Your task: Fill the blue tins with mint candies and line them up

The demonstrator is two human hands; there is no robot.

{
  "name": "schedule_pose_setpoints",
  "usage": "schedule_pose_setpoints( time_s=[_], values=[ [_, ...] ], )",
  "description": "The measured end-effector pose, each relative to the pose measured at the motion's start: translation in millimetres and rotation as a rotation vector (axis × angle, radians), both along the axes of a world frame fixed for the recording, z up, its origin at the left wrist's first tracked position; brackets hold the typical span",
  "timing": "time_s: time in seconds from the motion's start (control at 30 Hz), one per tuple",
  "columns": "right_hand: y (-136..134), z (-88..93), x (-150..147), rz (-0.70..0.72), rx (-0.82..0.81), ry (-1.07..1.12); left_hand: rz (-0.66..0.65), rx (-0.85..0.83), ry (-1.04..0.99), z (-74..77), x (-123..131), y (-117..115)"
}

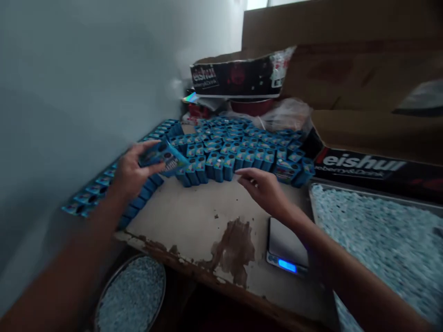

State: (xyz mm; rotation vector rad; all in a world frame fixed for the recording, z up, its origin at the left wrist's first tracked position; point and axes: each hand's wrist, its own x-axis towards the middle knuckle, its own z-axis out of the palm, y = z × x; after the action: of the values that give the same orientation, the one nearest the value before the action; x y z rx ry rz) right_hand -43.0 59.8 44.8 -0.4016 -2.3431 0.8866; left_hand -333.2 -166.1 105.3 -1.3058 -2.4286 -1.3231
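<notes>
My left hand point(130, 170) is wrapped around a small blue printed box point(164, 157), which it holds tilted above the table at the left. My right hand point(259, 184) hovers in front of the closest row of blue boxes point(221, 167), with fingers loosely bent, their tips slightly apart and nothing visible between them. Many similar boxes stand upright and close together across the back of the table. Another line of blue boxes point(93, 190) runs along the wall, partly hidden by my left hand and forearm. Below my right forearm lies a digital scale point(289, 244) with a lit blue display.
A tray of pale blue pieces point(377, 230) lies at the right, a round container of similar pieces point(133, 295) below the table edge point(194, 272). A cut-down carton point(238, 78) and clear plastic point(287, 115) sit at the back. A large cardboard box point(363, 163) stands behind the tray.
</notes>
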Motion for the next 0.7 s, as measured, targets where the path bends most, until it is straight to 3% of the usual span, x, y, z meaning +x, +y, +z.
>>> schedule_pose_setpoints(
  time_s=[0.07,0.13,0.27,0.43,0.7],
  values=[
    [-2.3,8.0,-67.5,0.067,0.064,0.009,0.103,-0.090,0.094,18.3,-60.8,3.0],
    [-5.1,15.8,-124.8,0.119,0.128,-0.025,0.141,-0.134,0.140,27.0,-108.9,13.0],
    [-15.1,31.1,-201.6,0.247,0.241,-0.205,0.068,-0.251,0.162,14.7,-165.3,33.9],
    [-30.1,40.7,-238.0,0.318,0.438,-0.424,-0.064,-0.308,0.176,-12.5,-188.1,33.4],
    [-85.3,22.1,-272.5,0.114,0.510,-0.596,-0.214,-0.338,0.289,-22.7,-185.9,24.2]
  ],
)
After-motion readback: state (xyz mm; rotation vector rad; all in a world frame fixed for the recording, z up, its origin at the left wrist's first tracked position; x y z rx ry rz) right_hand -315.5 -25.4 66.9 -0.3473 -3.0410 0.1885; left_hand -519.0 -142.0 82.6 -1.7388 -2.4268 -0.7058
